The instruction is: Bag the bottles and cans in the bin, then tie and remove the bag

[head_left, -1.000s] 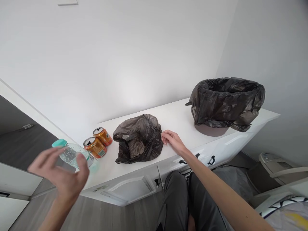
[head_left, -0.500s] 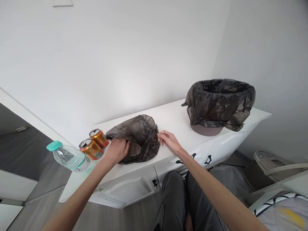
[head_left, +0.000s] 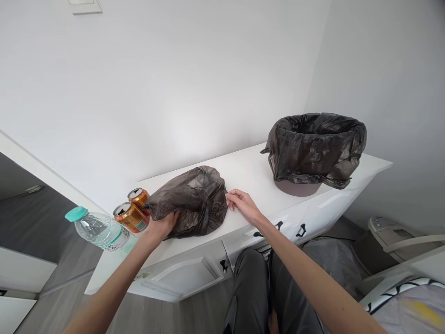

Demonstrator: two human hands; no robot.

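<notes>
A crumpled dark plastic bag (head_left: pixel 194 197) lies on the white cabinet top (head_left: pixel 250 171). My left hand (head_left: pixel 160 227) grips the bag's near left edge, its fingers partly tucked under the plastic. My right hand (head_left: pixel 241 204) pinches the bag's right edge with its fingertips. Two orange drink cans (head_left: pixel 134 211) stand just left of the bag, touching it. A clear water bottle (head_left: pixel 99 229) with a teal cap lies on its side at the cabinet's left end.
A bin lined with a dark bag (head_left: pixel 314 148) stands at the right end of the cabinet. Drawers with black handles (head_left: pixel 288 228) face my dark-trousered legs (head_left: pixel 267 287). A grey appliance (head_left: pixel 389 232) sits at the lower right.
My left hand let go of the water bottle, moved right and took hold of the bag's left edge. The bag has spread toward the cans. My right hand stayed at the right edge.
</notes>
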